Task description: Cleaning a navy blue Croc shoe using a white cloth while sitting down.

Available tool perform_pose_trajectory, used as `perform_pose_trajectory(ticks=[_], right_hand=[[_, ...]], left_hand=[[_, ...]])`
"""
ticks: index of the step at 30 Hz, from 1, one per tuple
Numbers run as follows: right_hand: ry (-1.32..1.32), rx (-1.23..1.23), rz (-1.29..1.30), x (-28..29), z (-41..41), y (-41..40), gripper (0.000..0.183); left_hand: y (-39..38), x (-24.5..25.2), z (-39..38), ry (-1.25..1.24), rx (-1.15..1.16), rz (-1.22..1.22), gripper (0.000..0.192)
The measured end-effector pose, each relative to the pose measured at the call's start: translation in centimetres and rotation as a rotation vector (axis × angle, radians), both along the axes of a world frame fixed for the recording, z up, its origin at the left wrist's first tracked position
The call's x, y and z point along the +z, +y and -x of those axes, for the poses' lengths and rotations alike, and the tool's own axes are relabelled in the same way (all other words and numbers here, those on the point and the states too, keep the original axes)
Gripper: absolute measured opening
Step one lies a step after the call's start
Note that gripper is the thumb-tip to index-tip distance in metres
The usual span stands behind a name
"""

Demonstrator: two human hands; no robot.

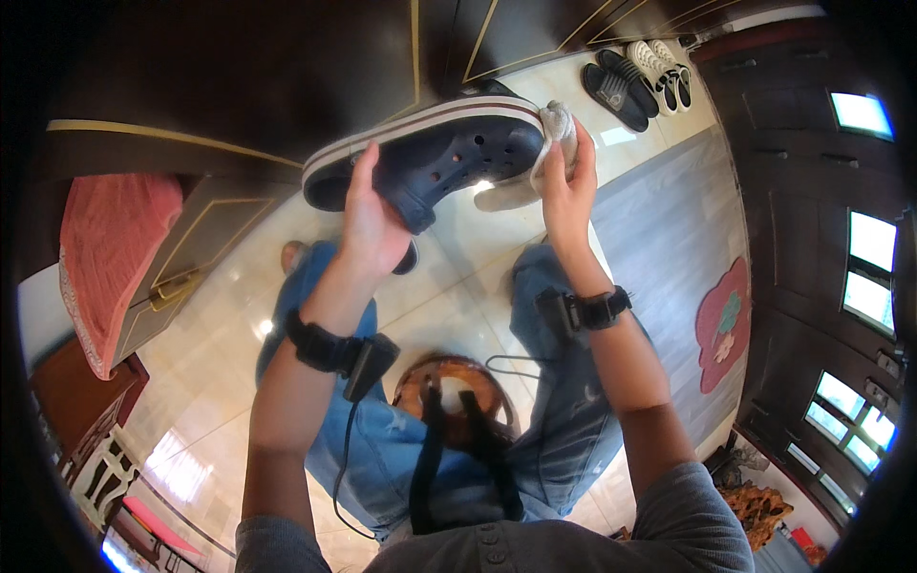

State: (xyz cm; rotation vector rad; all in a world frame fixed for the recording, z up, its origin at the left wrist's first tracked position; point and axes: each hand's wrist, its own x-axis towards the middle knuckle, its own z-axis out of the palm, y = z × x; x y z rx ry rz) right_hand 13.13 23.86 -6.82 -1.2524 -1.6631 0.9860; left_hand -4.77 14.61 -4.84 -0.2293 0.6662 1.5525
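In the upper middle, a dark blue perforated clog (458,154) with a white sole edge and a thin dark red stripe is held up off the floor. My left hand (372,222) grips its heel and strap end, thumb on the side. A greyish-white cloth (559,136) is pinched in my right hand (573,172) and lies against the clog's toe; part of the cloth may continue below, which I cannot tell. Behind my left hand a small dark rounded edge (408,259) shows, mostly hidden.
Dark cabinet doors (344,57) with gold lines stand ahead. Black slides (617,89) and white clogs (659,71) sit on the floor at upper right. A grey mat (659,236) and a pink mat (723,326) lie right. A pink cloth (114,251) hangs left.
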Motion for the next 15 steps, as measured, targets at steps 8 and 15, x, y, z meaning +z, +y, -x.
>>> perform_pose_trajectory(ticks=[8, 15], right_hand=[[0.206, 0.011, 0.091, 0.6, -0.5, 0.6, 0.039], [0.194, 0.042, 0.143, 1.6, -0.2, 0.4, 0.038]], left_hand=[[-0.8, 2.6, -0.8, 0.683, -0.582, 0.037, 0.056], [-0.7, 3.9, -1.7, 1.11, -1.073, 0.027, 0.06]])
